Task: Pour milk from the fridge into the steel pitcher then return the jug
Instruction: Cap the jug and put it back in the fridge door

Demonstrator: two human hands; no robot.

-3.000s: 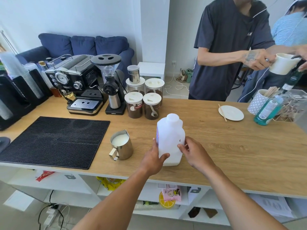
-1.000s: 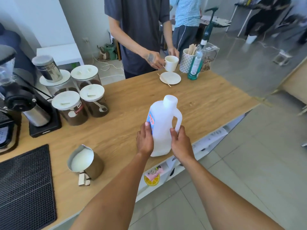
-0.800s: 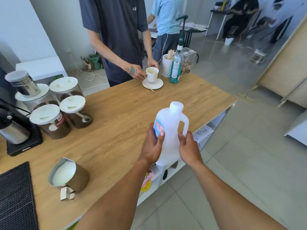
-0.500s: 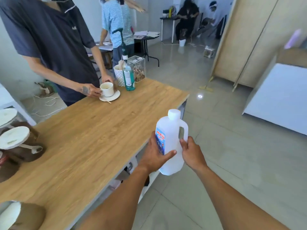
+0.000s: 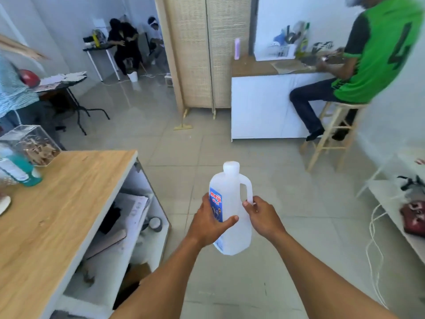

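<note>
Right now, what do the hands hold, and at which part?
Both hold the milk jug: left hand wraps its labelled body, right hand grips the handle's lower end.

Open floor [image 5: 207, 143] ahead of jug [image 5: 231, 199]; counter [image 5: 57, 203] left.

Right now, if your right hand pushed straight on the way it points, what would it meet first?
The milk jug: the right hand's fingers pinch its handle. Past it, only floor tiles, seemingly.
</note>
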